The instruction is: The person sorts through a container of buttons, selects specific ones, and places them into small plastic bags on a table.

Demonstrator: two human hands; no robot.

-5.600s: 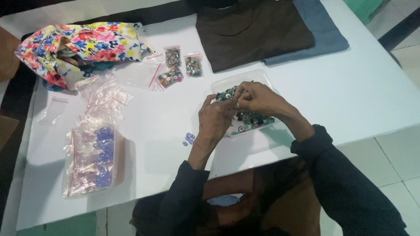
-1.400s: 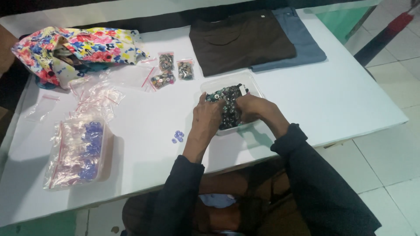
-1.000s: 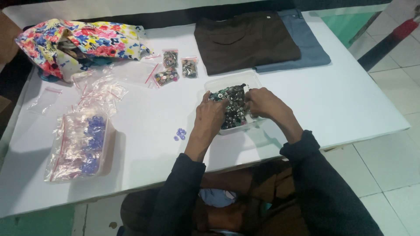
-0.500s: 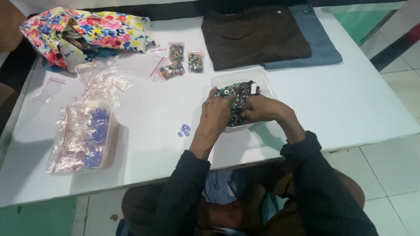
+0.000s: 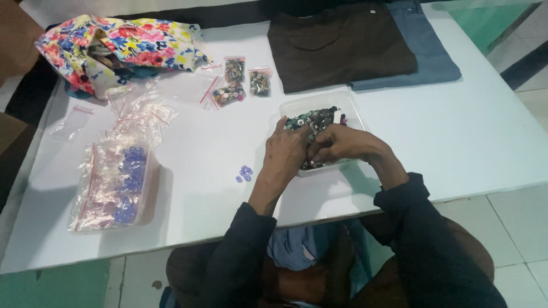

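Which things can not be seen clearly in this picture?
- Head view: left hand and right hand cover part of the clear tub; whatever the fingertips pinch is hidden.
- Mixed buttons: too small to tell apart.
- Blue cloth: cut by the top edge.

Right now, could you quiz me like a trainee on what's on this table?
1. True or false: both hands, left hand and right hand, are over the clear tub of mixed buttons.
2. What lies loose on the white table just left of the left hand? A) purple buttons B) scissors C) a spool
3. Which folded cloth lies on top: the brown cloth or the blue cloth?

Key: 1 true; 2 A; 3 brown.
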